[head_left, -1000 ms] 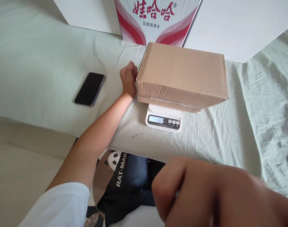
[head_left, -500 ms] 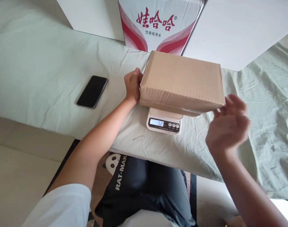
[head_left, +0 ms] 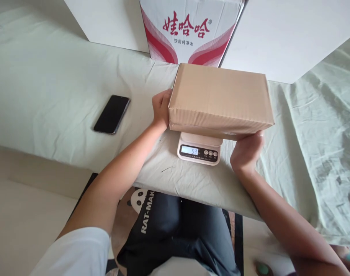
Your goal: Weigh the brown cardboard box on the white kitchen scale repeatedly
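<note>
A glossy black phone (head_left: 112, 114) lies at the frame's left on the wrinkled pale cloth of the bench (head_left: 48, 84). At centre, the left hand (head_left: 161, 107) and right hand (head_left: 246, 150) grip opposite ends of a ribbed brown cardboard box (head_left: 219, 97). The box rests on a white scale (head_left: 199, 149), long axis left-right. A red-and-white carton (head_left: 189, 30) stands behind.

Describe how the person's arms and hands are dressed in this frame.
Both hands, the left hand and the right hand, are bare: no gloves, rings or watch visible. Both forearms are uncovered. A short white fabric sleeve covers the left upper arm; the right arm's sleeve is out of view.
</note>
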`<state>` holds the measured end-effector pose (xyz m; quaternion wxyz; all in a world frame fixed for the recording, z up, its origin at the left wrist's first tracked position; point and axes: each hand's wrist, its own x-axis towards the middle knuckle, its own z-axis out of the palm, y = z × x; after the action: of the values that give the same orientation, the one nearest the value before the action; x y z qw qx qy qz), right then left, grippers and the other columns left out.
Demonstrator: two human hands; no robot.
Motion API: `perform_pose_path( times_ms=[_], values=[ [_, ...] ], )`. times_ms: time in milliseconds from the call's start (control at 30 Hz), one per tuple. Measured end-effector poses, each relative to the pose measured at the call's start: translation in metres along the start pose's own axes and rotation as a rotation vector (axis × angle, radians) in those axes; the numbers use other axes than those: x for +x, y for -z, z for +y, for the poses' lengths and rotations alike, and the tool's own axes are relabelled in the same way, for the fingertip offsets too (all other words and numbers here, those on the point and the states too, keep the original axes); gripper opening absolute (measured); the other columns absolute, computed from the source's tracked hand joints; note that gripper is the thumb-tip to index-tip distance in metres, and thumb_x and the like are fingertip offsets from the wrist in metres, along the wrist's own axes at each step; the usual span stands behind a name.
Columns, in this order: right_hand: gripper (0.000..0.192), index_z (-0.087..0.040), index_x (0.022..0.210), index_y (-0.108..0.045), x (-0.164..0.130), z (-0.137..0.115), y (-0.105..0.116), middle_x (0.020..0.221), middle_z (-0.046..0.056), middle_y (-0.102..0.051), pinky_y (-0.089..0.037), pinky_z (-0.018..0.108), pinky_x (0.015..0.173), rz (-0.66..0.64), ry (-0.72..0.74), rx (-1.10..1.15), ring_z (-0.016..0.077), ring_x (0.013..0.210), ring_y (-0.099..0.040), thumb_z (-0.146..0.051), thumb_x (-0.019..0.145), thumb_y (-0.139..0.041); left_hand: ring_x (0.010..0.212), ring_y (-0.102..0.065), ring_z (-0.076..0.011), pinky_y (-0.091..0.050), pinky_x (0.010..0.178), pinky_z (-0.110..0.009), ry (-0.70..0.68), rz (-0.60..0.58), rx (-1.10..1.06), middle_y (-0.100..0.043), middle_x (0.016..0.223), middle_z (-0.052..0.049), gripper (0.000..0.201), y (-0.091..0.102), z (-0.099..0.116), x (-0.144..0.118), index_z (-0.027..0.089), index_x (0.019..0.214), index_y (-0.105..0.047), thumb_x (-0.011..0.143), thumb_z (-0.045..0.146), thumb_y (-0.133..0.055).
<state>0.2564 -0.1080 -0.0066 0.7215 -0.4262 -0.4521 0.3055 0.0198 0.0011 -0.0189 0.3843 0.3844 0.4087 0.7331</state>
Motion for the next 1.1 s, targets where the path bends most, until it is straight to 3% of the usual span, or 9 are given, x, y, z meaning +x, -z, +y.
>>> perform_pose_path(
  times_ms=[133, 400, 633, 733, 933, 1033, 1100],
  values=[
    [0.047, -0.026, 0.127, -0.072, -0.003, 0.009, 0.008, 0.141, 0.011, -0.076, -0.045, 0.053, 0.136, -0.018, 0.016, -0.005, 0.0307, 0.153, -0.062, -0.063, 0.105, -0.053, 0.062, -0.039, -0.0130, -0.034, 0.057, -0.029, 0.052, 0.020, -0.021, -0.031, 0.064, 0.004, 0.065, -0.001, 0.003, 0.000, 0.022, 0.057, -0.033, 0.100, 0.023, -0.082],
    [0.046, -0.027, 0.123, -0.072, 0.001, 0.018, 0.016, 0.146, 0.012, -0.071, -0.039, 0.052, 0.140, -0.063, 0.124, -0.090, 0.0310, 0.160, -0.055, -0.065, 0.106, -0.053, 0.061, -0.042, -0.0144, -0.034, 0.055, -0.030, 0.058, 0.043, 0.008, -0.032, 0.060, 0.003, 0.065, -0.002, 0.009, -0.001, 0.023, 0.057, -0.032, 0.102, 0.027, -0.079],
    [0.052, -0.031, 0.130, -0.073, 0.001, 0.018, 0.019, 0.143, 0.009, -0.073, -0.045, 0.060, 0.139, -0.036, 0.059, -0.171, 0.0311, 0.156, -0.061, -0.072, 0.102, -0.057, 0.059, -0.033, -0.0124, -0.030, 0.055, -0.030, 0.018, 0.018, 0.016, -0.028, 0.060, 0.004, 0.063, -0.003, 0.010, -0.002, 0.022, 0.054, -0.032, 0.101, 0.010, -0.074],
    [0.052, -0.033, 0.133, -0.073, 0.001, 0.016, 0.020, 0.147, 0.008, -0.072, -0.043, 0.060, 0.141, -0.038, 0.042, -0.175, 0.0304, 0.156, -0.060, -0.073, 0.102, -0.057, 0.060, -0.028, -0.0116, -0.028, 0.056, -0.029, -0.018, -0.011, 0.010, -0.027, 0.060, 0.005, 0.062, -0.003, 0.009, -0.002, 0.021, 0.054, -0.033, 0.100, 0.005, -0.071],
    [0.052, -0.033, 0.135, -0.072, 0.000, 0.014, 0.018, 0.154, 0.007, -0.070, -0.034, 0.062, 0.146, -0.046, 0.042, -0.146, 0.0308, 0.163, -0.055, -0.071, 0.102, -0.059, 0.061, -0.028, -0.0128, -0.027, 0.058, -0.032, -0.072, -0.033, 0.045, -0.027, 0.059, 0.004, 0.065, 0.000, 0.001, 0.001, 0.022, 0.053, -0.031, 0.100, 0.016, -0.075],
    [0.055, -0.034, 0.134, -0.073, 0.002, 0.013, 0.016, 0.149, 0.007, -0.074, -0.041, 0.063, 0.143, -0.055, 0.027, -0.126, 0.0316, 0.163, -0.056, -0.074, 0.101, -0.055, 0.061, -0.032, -0.0129, -0.031, 0.059, -0.031, -0.130, -0.046, 0.053, -0.029, 0.062, 0.003, 0.064, 0.002, -0.001, 0.001, 0.023, 0.056, -0.032, 0.102, 0.028, -0.075],
    [0.057, -0.034, 0.131, -0.075, 0.008, 0.012, 0.016, 0.145, 0.008, -0.076, -0.050, 0.063, 0.137, -0.064, 0.027, -0.101, 0.0332, 0.161, -0.058, -0.076, 0.100, -0.052, 0.065, -0.045, -0.0148, -0.040, 0.063, -0.030, -0.150, -0.052, 0.037, -0.036, 0.066, 0.002, 0.060, 0.002, 0.000, 0.001, 0.023, 0.059, -0.040, 0.104, 0.044, -0.075]
  ],
)
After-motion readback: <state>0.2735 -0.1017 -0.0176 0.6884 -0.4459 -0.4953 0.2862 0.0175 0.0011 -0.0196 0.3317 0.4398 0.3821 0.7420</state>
